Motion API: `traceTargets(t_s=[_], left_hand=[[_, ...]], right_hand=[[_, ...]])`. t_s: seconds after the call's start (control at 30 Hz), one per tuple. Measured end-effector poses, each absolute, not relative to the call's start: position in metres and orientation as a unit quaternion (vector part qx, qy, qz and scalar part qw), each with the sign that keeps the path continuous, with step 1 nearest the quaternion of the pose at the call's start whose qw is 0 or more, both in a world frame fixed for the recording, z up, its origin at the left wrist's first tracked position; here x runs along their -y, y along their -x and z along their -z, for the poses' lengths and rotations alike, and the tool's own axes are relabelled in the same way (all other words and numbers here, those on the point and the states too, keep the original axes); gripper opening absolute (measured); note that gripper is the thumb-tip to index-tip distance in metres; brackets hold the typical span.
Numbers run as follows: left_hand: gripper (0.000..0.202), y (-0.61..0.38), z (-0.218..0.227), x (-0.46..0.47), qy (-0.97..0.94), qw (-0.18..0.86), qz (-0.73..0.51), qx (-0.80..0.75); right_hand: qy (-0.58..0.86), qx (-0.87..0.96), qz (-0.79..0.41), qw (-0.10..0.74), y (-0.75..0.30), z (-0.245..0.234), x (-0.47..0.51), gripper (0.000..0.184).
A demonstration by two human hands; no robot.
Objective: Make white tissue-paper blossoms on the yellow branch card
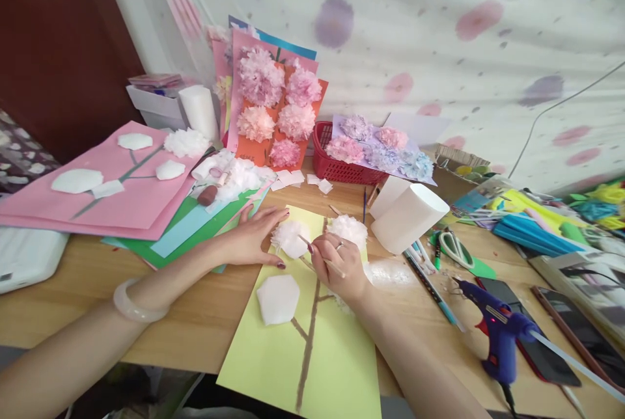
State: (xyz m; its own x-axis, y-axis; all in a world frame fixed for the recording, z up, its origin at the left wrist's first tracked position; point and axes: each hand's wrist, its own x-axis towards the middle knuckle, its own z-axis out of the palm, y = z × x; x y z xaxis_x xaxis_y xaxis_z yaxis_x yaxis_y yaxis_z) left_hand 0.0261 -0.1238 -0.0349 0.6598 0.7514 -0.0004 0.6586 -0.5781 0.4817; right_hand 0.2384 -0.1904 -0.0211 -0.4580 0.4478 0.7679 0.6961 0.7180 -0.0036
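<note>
My right hand [342, 269] pinches a thin pale wooden stick [334, 268], its tip at a fluffy white paper flower [289, 237]. Around the left side of that flower lies my left hand [256, 237], fingers spread and thumb on the paper's edge. Under both is a yellow sheet [346, 373] with a brown painted stem [306, 357]. A second white flower [347, 229] sits beyond my right hand, and a third is mostly hidden under the wrist. Lower left on the sheet is a flat white polygon pad [278, 300].
At left lie pink sheets [146, 204] with white pads, over green paper. Pink flower cards [258, 77] stand behind a red basket [342, 168]. To the right are a white paper roll [410, 217], a blue glue gun [500, 328], pens [434, 292] and phones [551, 360].
</note>
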Motion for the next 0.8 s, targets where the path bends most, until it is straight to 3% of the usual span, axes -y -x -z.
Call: traceTargets(t_s=[0.17, 0.4, 0.8], left_hand=[[0.096, -0.026, 0.037, 0.123, -0.882, 0.232, -0.108, -0.396], [0.098, -0.026, 0.036, 0.123, -0.886, 0.236, -0.122, -0.380], [0.100, -0.026, 0.031, 0.125, -0.881, 0.236, -0.107, -0.396]], right_hand=[[0.382, 0.825, 0.164, 0.383, -0.233, 0.021, 0.190, 0.025], [0.568, 0.731, 0.043, 0.376, -0.217, 0.001, 0.158, 0.036], [0.579, 0.717, 0.018, 0.388, -0.215, -0.014, 0.141, 0.041]])
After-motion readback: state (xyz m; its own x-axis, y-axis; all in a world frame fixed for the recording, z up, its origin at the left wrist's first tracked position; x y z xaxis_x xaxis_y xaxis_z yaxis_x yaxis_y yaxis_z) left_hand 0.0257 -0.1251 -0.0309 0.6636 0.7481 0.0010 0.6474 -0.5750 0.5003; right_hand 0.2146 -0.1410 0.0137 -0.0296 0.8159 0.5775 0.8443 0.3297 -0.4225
